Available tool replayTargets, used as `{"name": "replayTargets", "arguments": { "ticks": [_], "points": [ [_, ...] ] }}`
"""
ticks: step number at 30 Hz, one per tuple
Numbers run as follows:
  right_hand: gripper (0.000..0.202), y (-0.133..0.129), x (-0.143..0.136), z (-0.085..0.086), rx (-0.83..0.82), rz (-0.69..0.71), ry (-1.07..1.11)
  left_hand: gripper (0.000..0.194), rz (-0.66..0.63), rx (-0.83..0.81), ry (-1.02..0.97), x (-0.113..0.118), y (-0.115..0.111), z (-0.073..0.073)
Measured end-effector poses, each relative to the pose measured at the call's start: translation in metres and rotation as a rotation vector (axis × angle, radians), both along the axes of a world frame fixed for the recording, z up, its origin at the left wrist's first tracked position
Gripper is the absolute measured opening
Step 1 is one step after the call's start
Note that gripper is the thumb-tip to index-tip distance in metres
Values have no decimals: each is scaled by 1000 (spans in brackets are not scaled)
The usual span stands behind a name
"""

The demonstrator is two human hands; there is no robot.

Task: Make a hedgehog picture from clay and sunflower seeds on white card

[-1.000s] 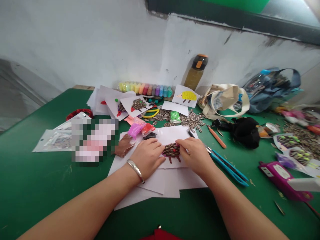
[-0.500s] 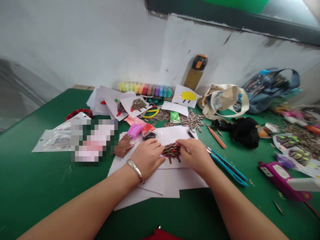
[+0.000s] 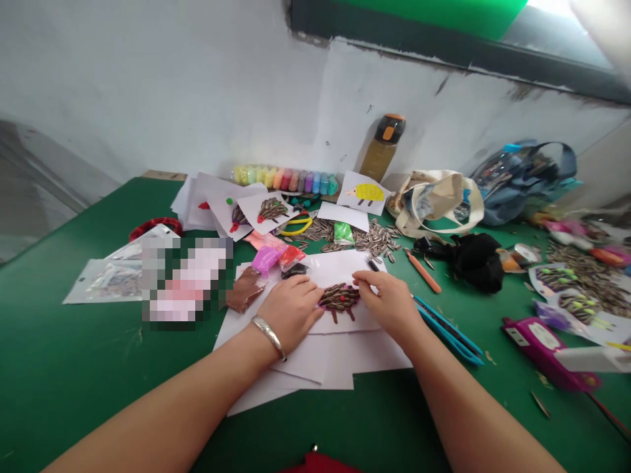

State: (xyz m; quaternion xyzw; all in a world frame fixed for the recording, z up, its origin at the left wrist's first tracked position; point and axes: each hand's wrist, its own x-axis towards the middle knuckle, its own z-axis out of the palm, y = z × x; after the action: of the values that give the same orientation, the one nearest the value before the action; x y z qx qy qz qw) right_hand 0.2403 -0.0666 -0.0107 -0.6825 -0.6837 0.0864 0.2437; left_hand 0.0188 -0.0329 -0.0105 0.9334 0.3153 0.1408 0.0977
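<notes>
A hedgehog figure (image 3: 339,297) covered in striped seeds, with a red dot and brown legs, lies on a white sheet (image 3: 335,263) between my hands. My left hand (image 3: 290,312) rests flat on the paper at its left side, fingers spread, with a silver bangle on the wrist. At the figure's upper right, my right hand (image 3: 382,295) has thumb and forefinger brought together. Whatever is between those fingertips is too small to make out. Packs of brown clay (image 3: 244,289), purple clay (image 3: 267,260) and red clay (image 3: 292,256) sit beyond my left hand.
Loose seeds (image 3: 379,238) lie behind the sheet. To the right are an orange tool (image 3: 424,271), blue tweezers (image 3: 448,328), a black pouch (image 3: 477,261) and a magenta glue gun (image 3: 545,351). A bottle (image 3: 382,148) stands by the wall.
My right hand has moved slightly right, off the figure's upper edge. The view has shifted a little, while my left hand stays in place on the paper.
</notes>
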Motion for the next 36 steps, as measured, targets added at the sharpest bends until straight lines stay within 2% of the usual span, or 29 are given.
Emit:
{"name": "replayTargets", "arguments": {
  "ticks": [4, 8, 9, 13, 17, 20, 22, 25, 26, 28, 29, 31, 33, 36],
  "points": [
    [31, 19, 1, 13, -25, -22, -72, 20, -1, 10, 3, 0, 3, -1],
    [33, 61, 0, 23, 3, 5, -367, 21, 2, 13, -10, 0, 2, 0],
    [33, 72, 0, 22, -1, 9, -464, 21, 1, 10, -10, 0, 2, 1],
    [30, 102, -4, 10, -13, 27, -539, 22, 3, 9, -5, -2, -1, 4],
    [21, 108, -7, -4, 3, 38, -586, 22, 32, 20, -49, -4, -2, 2],
    [22, 107, -5, -6, 41, 46, -604, 24, 32, 31, -74, -4, -1, -1],
    [24, 107, -2, 0, 73, 54, -599, 24, 31, 41, -95, -5, -1, -2],
    [27, 104, 2, 20, 141, 26, -553, 23, 57, 102, -213, -7, 0, 1],
    [29, 100, 2, 29, 181, 0, -511, 25, 84, 139, -278, -8, 1, 3],
    [26, 83, -4, 46, 318, -49, -148, 34, 166, 216, -407, -12, 1, 9],
    [24, 71, -9, 52, 324, -40, 42, 41, 216, 230, -440, -13, 1, 13],
    [20, 43, -24, 58, 224, 29, 412, 57, 252, 225, -466, -16, 1, 18],
    [17, 16, -39, 55, 40, 108, 746, 68, 204, 192, -473, -16, -1, 20],
    [18, -9, -52, 39, -208, 148, 1040, 63, 65, 92, -471, -13, -5, 17]
  ]
}}
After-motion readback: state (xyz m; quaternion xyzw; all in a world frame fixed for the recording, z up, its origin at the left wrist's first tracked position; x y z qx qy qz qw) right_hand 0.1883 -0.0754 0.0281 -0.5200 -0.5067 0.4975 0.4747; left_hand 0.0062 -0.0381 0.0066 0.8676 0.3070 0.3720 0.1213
